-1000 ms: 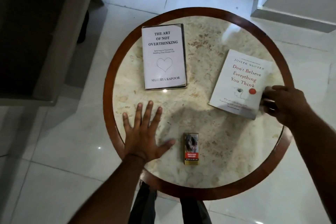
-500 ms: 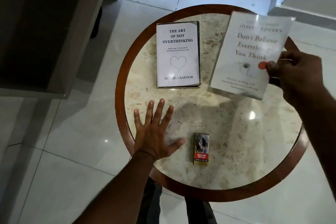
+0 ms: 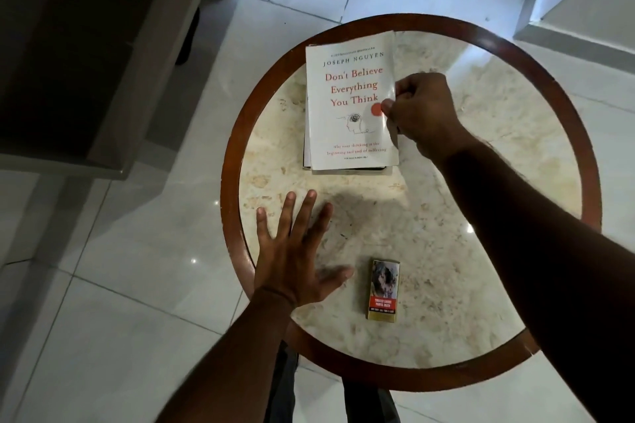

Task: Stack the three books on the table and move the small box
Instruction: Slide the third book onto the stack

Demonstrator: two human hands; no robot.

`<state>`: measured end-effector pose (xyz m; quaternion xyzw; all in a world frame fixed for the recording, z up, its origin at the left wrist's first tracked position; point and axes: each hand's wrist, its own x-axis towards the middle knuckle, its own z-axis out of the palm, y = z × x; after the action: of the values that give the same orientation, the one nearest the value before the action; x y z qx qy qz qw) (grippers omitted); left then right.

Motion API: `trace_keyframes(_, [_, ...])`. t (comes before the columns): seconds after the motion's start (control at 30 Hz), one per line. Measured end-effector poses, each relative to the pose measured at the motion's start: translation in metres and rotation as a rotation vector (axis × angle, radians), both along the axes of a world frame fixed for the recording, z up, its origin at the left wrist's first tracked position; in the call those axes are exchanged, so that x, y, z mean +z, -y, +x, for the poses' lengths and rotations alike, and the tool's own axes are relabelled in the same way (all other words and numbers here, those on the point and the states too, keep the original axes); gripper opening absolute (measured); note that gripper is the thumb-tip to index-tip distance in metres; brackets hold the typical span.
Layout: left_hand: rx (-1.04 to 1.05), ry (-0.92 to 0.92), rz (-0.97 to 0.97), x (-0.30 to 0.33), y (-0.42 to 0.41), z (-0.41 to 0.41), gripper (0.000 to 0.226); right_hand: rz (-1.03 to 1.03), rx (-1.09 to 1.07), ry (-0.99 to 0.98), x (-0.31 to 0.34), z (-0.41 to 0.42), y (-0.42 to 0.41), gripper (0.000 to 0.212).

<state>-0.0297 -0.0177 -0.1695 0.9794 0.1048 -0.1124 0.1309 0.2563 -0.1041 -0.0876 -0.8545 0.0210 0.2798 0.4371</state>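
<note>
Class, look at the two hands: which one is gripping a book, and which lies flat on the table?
The right hand pinches the white book's edge; the left hand lies flat, fingers spread, holding nothing.

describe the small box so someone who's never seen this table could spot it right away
Start at the round marble table with the dark wooden rim. On its near side, just right of the flat left hand, lies the small box, well apart from the book stack at the far side. It is the only small item: gold-edged, with a photo above a red warning band.

The right hand [image 3: 424,113] carried the white book [image 3: 350,106] onto the other book [image 3: 307,161].
</note>
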Motion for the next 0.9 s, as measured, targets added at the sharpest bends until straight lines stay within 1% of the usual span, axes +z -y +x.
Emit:
trace_keyframes(0.07, [0.003,0.014,-0.011,0.000,0.000,0.000,0.110,-0.024,0.003,-0.003,-0.004,-0.001,-0.001,0.020])
trace_keyframes(0.27, [0.004,0.046,-0.009,-0.003,0.001,-0.001,0.110,-0.024,-0.031,0.004,-0.011,-0.003,-0.003,0.028])
trace_keyframes(0.43, [0.010,0.067,0.000,-0.006,0.001,-0.003,0.110,-0.051,-0.032,0.021,-0.011,-0.008,-0.005,0.027])
trace_keyframes(0.5, [0.013,0.078,0.004,-0.007,0.000,-0.003,0.110,-0.053,-0.036,0.035,-0.011,-0.010,-0.004,0.020])
trace_keyframes(0.53, [0.011,0.085,0.007,-0.008,0.000,-0.003,0.110,-0.057,-0.039,0.057,-0.010,-0.011,-0.003,0.021])
trace_keyframes(0.6, [0.005,0.094,0.019,-0.008,0.000,-0.003,0.110,-0.118,-0.039,0.161,-0.008,-0.012,0.003,0.035])
trace_keyframes(0.67, [0.003,0.090,0.032,-0.007,0.000,-0.003,0.110,-0.195,-0.064,0.284,0.000,-0.018,0.017,0.033])
trace_keyframes(0.7, [0.005,0.084,0.034,-0.007,0.000,-0.002,0.110,-0.214,-0.071,0.309,0.004,-0.025,0.028,0.029])
trace_keyframes(0.8, [0.004,0.074,0.040,-0.008,0.001,-0.003,0.111,-0.243,-0.039,0.275,0.009,-0.059,0.067,0.025])
trace_keyframes(0.9, [-0.001,0.092,0.040,-0.011,0.001,-0.004,0.111,-0.266,-0.047,0.095,0.002,-0.098,0.099,0.026])
